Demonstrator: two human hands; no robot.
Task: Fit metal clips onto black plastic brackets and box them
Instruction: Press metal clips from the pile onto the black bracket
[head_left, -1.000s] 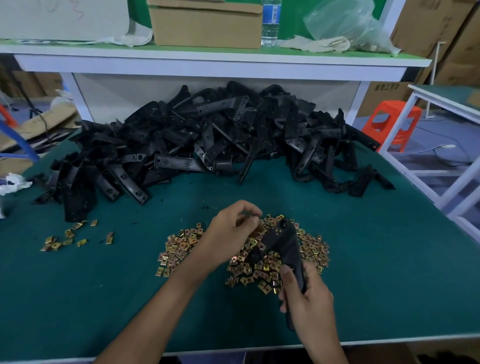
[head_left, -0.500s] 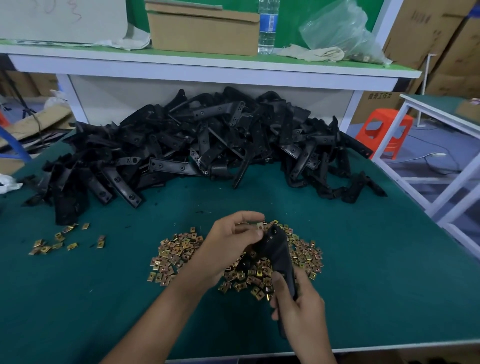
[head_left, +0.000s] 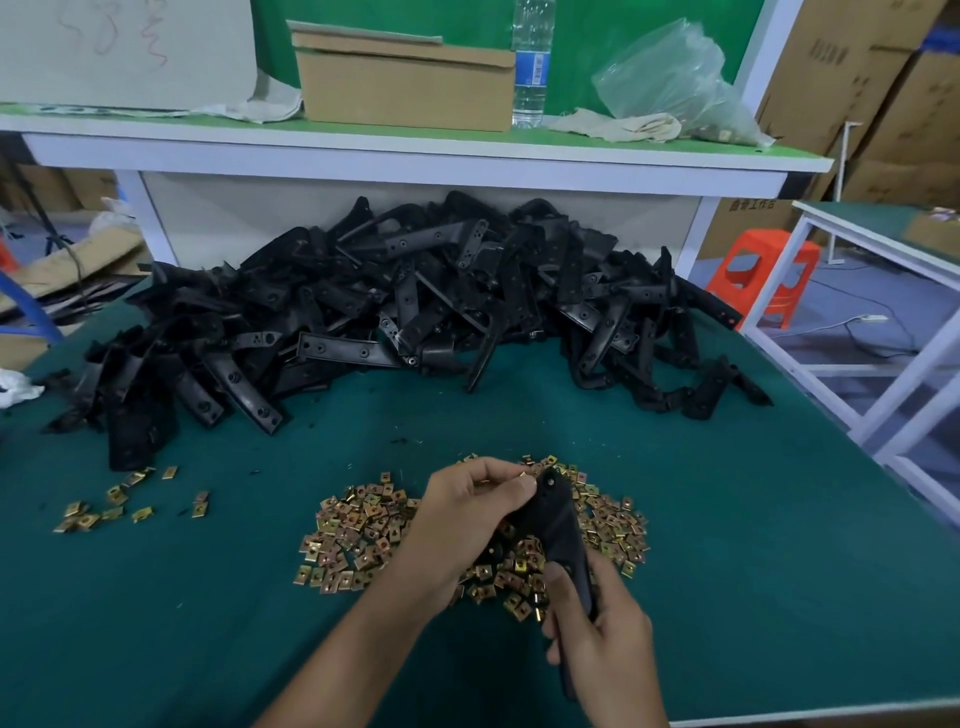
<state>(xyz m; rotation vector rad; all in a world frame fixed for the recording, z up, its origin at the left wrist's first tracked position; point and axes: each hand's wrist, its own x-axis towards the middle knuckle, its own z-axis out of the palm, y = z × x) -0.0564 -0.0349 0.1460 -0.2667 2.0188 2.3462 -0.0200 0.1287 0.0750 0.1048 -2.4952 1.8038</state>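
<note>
A second ago the left hand (head_left: 467, 514) was just short of the bracket's tip; now its fingers (head_left: 519, 486) meet that tip and have held there for the last half second. They pinch one brass-coloured clip (head_left: 522, 474) between thumb and forefinger, pressed against the top end of the single black bracket (head_left: 558, 519). The right hand (head_left: 602, 644) has its fingers curled round the bracket's lower end and holds it tilted up over the pile of clips (head_left: 358, 535), which has too many to count. A smaller scatter of clips (head_left: 119, 499), roughly a dozen, lies well apart to the left on the green surface (head_left: 753, 545). Behind, the heap of brackets (head_left: 415, 301) is likewise beyond counting. On the shelf above stand one cardboard box (head_left: 405, 88) and one water bottle (head_left: 531, 67).
</note>
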